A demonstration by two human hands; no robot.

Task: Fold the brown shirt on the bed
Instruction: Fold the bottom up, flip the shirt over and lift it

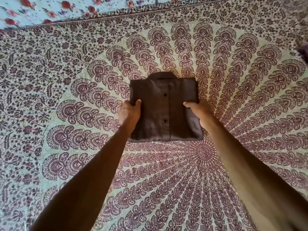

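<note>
Fingers (137, 102) of left hand (130, 114) and right hand (199, 112) grip folded brown shirt (164, 107).

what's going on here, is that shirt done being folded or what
A person holds the brown shirt by its sides, left hand on the left edge, right hand on the right, thumbs on top. It is already folded into a compact rectangle, buttons up, collar at the far end, over the patterned bedspread. Whether it is lifted or resting is unclear.
</note>
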